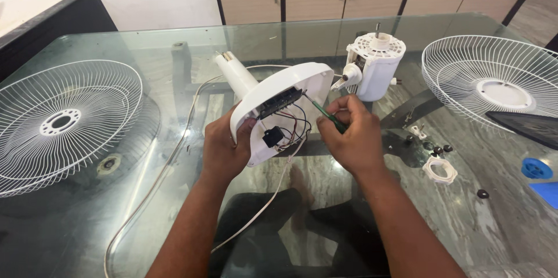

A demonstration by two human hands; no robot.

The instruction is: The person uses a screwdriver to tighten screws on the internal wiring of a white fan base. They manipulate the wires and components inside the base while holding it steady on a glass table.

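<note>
My left hand (224,147) grips the rim of a white round fan base (302,80), tipped up so its open underside faces me. Inside it sit a dark circuit board (281,102), coloured wires and a small black part (272,136). My right hand (351,135) is shut on a green-handled screwdriver (325,112), its tip pointing into the base near the board. The white stem (235,74) of the base points away to the upper left, and a white cord (174,156) trails from it over the glass.
A white fan motor housing (375,66) stands upright just behind my right hand. Wire fan guards lie at far left (58,121) and far right (494,80). A white ring nut (440,169), black screws (442,150), a black blade (529,127) and blue parts (537,170) lie at the right.
</note>
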